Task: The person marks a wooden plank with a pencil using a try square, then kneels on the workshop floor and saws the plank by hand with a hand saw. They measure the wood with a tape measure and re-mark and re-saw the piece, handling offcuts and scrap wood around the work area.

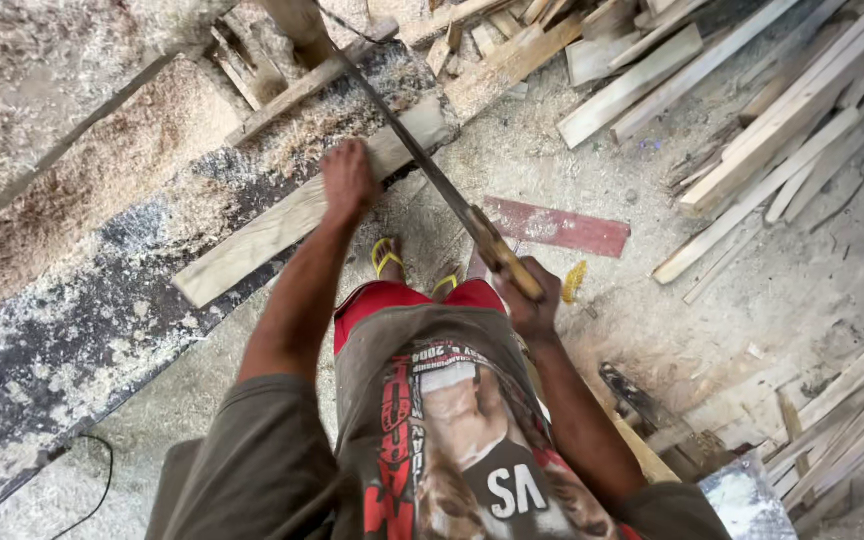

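While the left hand (347, 180) is pressing flat on the pale wooden plank (292, 215), its grip is lying open and spread over the top face, closing round nothing, which looks meant to be pinning the board against the pull of the blade. That plank is lying slantwise on the dark, sawdust-strewn worktop (62, 340), with its near end jutting past the edge, so the teeth are getting room to pass without biting the surface below. The right hand (532, 300) is wrapping its grip fully shut round the wooden handle of the hand saw (432, 175), and the long blade is slanting up and away across the far end of the plank, just beside the pressing hand. Both feet in yellow sandals (387, 257) are standing close under the worktop edge, near a red board (557, 227) on the floor. Offcuts and stacked laths (782, 130) are lying well apart to the right.
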